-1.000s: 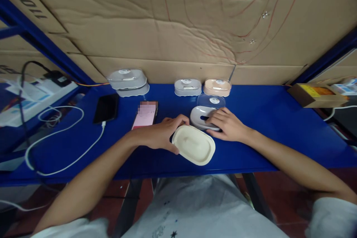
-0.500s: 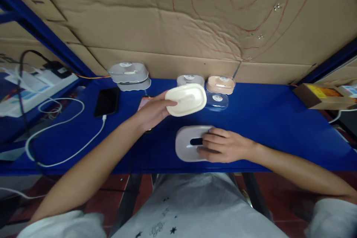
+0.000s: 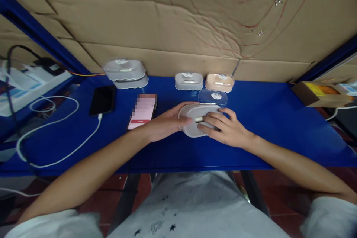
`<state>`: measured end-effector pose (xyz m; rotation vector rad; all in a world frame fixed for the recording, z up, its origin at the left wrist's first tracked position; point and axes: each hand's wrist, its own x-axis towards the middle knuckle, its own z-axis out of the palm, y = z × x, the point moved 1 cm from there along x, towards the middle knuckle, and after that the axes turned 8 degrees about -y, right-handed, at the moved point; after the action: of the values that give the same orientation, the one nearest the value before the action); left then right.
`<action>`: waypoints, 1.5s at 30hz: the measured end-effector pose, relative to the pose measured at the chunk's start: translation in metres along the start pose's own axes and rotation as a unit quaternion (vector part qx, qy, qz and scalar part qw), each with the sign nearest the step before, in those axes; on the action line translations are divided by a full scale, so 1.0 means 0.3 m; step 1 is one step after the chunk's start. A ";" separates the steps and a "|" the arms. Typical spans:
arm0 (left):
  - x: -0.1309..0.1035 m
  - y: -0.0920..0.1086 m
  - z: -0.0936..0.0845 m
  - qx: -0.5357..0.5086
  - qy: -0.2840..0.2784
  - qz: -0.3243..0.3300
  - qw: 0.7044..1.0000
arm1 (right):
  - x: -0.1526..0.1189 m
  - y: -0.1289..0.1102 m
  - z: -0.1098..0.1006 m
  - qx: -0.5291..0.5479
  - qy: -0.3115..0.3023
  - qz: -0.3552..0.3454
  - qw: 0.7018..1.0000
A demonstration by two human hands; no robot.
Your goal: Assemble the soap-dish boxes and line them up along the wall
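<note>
A pale grey oval plastic cover with a slot in its middle (image 3: pixel 196 111) is between my hands, raised over the blue table. Cream shows through the slot, from the cream oval dish (image 3: pixel 199 119) beneath it; the rest of the dish is hidden. My left hand (image 3: pixel 164 123) grips the left end, thumb on top and fingers behind. The fingers of my right hand (image 3: pixel 227 128) curl over the right end, pressing on the cover near the slot. Just behind lies a clear lid with a round sticker (image 3: pixel 212 97).
Along the cardboard wall stand a small grey box (image 3: pixel 189 81), a peach box (image 3: pixel 219 82) and stacked grey boxes (image 3: pixel 125 72). A lit phone (image 3: pixel 143 109) lies left of my hands. Farther left are a dark phone (image 3: pixel 102 100), a white cable (image 3: pixel 74 152) and a power strip (image 3: pixel 55 85). A carton (image 3: pixel 320 95) sits right.
My left hand has brought the cream dish down to the right, under the grey cover. My right hand has lifted the cover off the table and moved it away from me. The lit phone is uncovered.
</note>
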<state>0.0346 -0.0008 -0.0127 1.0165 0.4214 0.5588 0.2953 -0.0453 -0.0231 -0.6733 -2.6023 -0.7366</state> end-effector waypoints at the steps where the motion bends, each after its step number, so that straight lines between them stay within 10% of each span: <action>1: 0.000 -0.003 0.004 -0.003 0.007 -0.005 1.000 | 0.002 -0.005 0.005 -0.005 -0.007 -0.003 1.000; 7: 0.022 -0.017 0.000 -0.058 0.110 0.002 0.992 | -0.007 0.027 0.043 0.069 -0.041 0.004 0.997; 14: 0.021 0.052 -0.053 -0.068 0.231 0.025 0.970 | -0.089 0.197 0.118 0.177 -0.097 0.262 0.944; 18: 0.022 0.068 -0.052 -0.071 0.243 0.003 0.967 | -0.105 0.220 0.149 0.188 -0.152 0.303 0.922; 24: 0.029 0.045 -0.027 -0.083 0.223 -0.046 0.970 | -0.084 0.191 0.101 0.199 -0.076 0.355 0.910; 32: 0.045 -0.004 -0.012 -0.088 0.183 -0.074 0.976 | -0.045 0.072 0.061 0.284 -0.032 0.124 0.950; 45: 0.031 -0.030 -0.034 -0.049 0.100 -0.034 0.993 | -0.036 0.069 0.035 0.310 -0.048 0.022 0.949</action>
<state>0.0381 0.0082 -0.0260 0.8515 0.5970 0.6173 0.3130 -0.0275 -0.0281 -0.5676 -2.6698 0.1482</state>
